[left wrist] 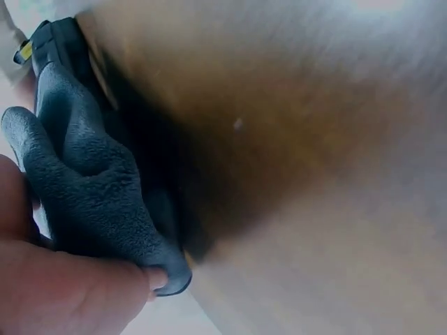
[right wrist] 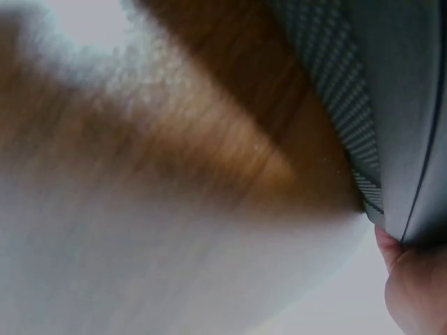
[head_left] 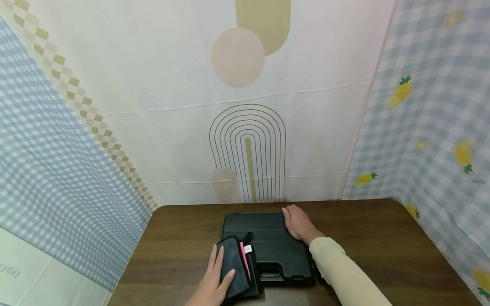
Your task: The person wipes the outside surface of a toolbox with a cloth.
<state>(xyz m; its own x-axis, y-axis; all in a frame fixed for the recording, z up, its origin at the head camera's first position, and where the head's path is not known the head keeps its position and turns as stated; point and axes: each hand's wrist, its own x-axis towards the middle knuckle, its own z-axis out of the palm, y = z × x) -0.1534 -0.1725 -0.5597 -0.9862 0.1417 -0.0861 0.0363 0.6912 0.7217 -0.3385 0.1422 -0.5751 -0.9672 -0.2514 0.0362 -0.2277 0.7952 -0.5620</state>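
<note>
A black hard carrying case (head_left: 269, 242) with a built-in handle lies on the wooden table, its handle side facing me. My right hand (head_left: 300, 223) grips the case at its far right edge; in the right wrist view a finger (right wrist: 412, 279) meets the case's side wall (right wrist: 398, 84). Over the case's near left corner leans a dark grey fabric pouch (head_left: 232, 265) with black trim, a pink strip and a white tag. My left hand (head_left: 212, 276) holds this pouch from its left side. The left wrist view shows fingers pinching its fuzzy grey material (left wrist: 98, 195).
The brown wooden table (head_left: 172, 242) has rounded far corners and ends at a hanging pale cloth (head_left: 180, 140). Blue checked cloths hang at the left (head_left: 76, 170) and right (head_left: 432, 127), close to the table's sides.
</note>
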